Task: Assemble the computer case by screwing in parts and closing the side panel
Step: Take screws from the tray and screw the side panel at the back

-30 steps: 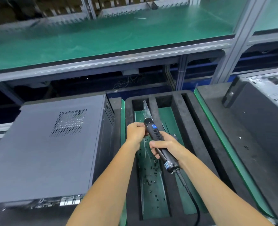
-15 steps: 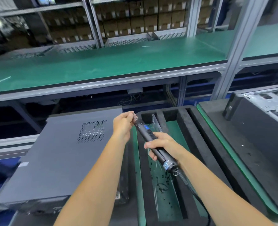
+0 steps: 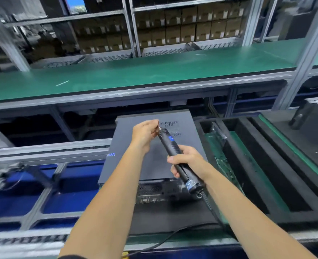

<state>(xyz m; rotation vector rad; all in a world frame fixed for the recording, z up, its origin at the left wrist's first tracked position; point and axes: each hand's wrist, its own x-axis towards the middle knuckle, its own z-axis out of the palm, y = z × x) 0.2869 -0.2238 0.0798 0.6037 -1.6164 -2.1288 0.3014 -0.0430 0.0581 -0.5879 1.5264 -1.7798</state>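
At the centre of the frame the right hand [image 3: 187, 161] is wrapped round the lower barrel of a black electric screwdriver [image 3: 175, 156], its grip clamped tight on the tool. The tool slants up and left, and its cable [image 3: 173, 235] trails off toward the bottom edge. The left hand [image 3: 145, 133] pinches at the screwdriver's metal tip with thumb and fingertips; whatever it may hold there is too small to make out. Behind both hands lies the dark grey computer case [image 3: 128, 165], side panel up, its vent grille partly hidden by the tool and its rear ports blurred below the wrists. At right, a black foam tray [image 3: 255, 165] holds green parts and blurred specks. A green bench [image 3: 135, 75] crosses the upper frame, with blurred cartons on shelves [image 3: 173, 30] beyond.
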